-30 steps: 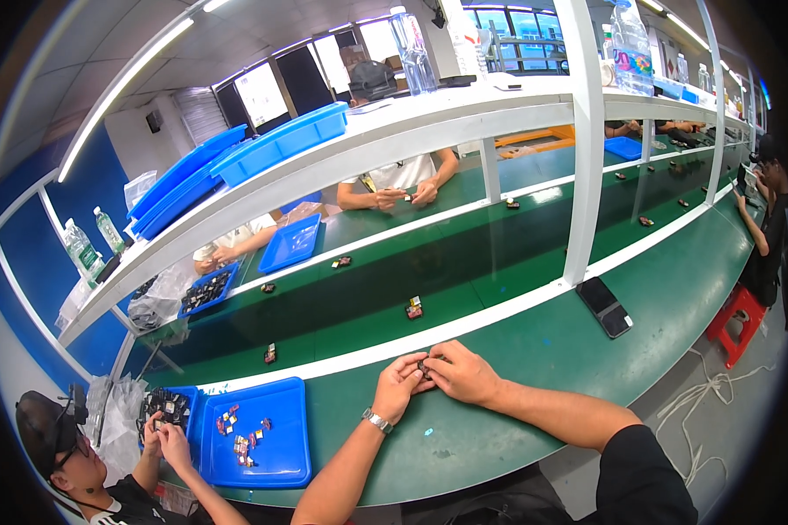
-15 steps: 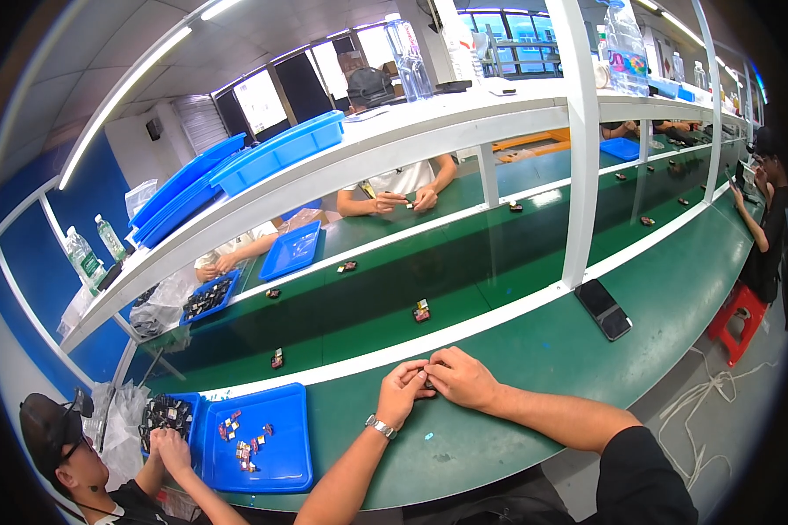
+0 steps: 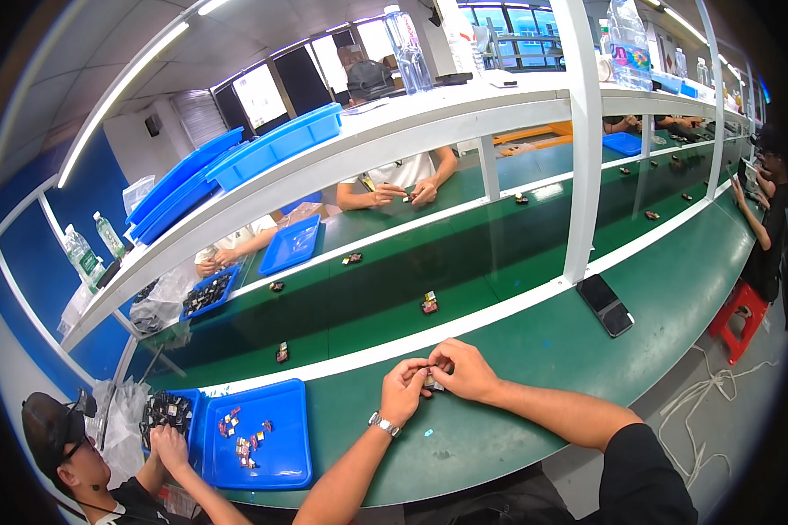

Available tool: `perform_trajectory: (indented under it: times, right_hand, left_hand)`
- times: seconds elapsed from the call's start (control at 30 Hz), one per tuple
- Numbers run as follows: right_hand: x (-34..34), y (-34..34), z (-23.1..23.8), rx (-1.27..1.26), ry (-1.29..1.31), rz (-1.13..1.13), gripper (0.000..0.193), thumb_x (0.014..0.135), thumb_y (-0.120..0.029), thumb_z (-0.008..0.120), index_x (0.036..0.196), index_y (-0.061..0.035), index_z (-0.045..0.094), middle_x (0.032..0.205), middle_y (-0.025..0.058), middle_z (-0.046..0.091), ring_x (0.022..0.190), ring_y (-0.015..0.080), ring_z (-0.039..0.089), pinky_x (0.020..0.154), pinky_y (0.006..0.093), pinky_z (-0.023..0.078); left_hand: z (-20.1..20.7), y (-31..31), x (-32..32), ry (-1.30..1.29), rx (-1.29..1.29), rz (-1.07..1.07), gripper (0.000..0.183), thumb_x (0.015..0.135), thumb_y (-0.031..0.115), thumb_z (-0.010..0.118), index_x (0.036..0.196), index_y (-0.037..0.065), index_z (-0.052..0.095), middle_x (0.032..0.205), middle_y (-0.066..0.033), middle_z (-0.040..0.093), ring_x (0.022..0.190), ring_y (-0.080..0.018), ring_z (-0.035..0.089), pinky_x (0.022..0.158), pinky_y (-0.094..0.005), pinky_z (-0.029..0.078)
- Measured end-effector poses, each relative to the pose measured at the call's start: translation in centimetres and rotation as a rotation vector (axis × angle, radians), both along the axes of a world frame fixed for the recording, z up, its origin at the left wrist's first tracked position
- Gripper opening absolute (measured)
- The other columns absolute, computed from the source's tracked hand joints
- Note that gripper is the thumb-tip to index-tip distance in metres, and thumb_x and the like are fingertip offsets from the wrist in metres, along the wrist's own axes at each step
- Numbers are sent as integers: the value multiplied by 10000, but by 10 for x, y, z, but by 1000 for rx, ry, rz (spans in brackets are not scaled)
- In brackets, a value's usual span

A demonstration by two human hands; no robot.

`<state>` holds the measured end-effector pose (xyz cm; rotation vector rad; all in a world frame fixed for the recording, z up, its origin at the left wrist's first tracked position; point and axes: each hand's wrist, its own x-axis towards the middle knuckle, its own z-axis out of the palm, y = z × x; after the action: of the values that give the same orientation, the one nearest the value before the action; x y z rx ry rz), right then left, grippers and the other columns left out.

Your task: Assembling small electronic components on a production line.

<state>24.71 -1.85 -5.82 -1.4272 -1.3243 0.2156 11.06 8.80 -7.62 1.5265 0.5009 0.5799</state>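
Observation:
Over the green bench, my left hand (image 3: 401, 394) and my right hand (image 3: 466, 371) meet with fingertips pinched together. Between them is a small dark part with a pale face (image 3: 432, 383), mostly covered by the fingers, so its exact kind does not show. Both hands are closed on it. Left of my forearm lies a blue tray (image 3: 293, 437) holding several small red, yellow and black pieces (image 3: 246, 451). Beyond my hands, a small red-and-yellow piece (image 3: 429, 303) rests on the green conveyor belt, with another piece (image 3: 282, 352) farther left.
A black phone (image 3: 604, 304) lies on the bench at right, beside a white post (image 3: 578, 175). At lower left a co-worker (image 3: 70, 446) handles parts by a tray of black pieces (image 3: 168, 413). Overhead, a white shelf (image 3: 394, 131) carries bottles and blue trays (image 3: 276, 149).
The pieces on the belt have shifted slightly to the right. My fingers have turned a little, and more of the part's pale face shows between them.

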Motion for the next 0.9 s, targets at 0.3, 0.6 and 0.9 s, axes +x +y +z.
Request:
perform_trajectory:
  times: [0.3, 0.6, 0.9]
  right_hand:
    - [-1, -1, 6, 63, -38, -29, 108, 774, -39, 681, 855, -19, 613, 836, 89, 600, 671, 161, 608, 612, 279, 511]
    - [-3, -3, 8, 37, -85, -27, 113, 778, -49, 656, 876, -22, 607, 856, 105, 592, 709, 216, 628, 642, 327, 523]
    - [52, 12, -1, -77, 264, -207, 117, 804, -59, 672, 912, -32, 637, 826, 70, 663, 748, 137, 664, 681, 286, 538]
  left_hand:
    - [3, 7, -5, -52, -43, -163, 277, 930, -18, 544, 1207, -29, 538, 1124, -109, 634, 963, -151, 634, 746, -276, 570]
    - [2, 7, -5, -46, -54, -155, 286, 930, -26, 532, 1216, -29, 516, 1149, -122, 628, 984, -157, 630, 757, -274, 569]
    - [0, 10, -4, -89, -88, 32, 272, 929, -18, 519, 1200, -30, 513, 1178, -170, 620, 948, -217, 663, 766, -303, 567]
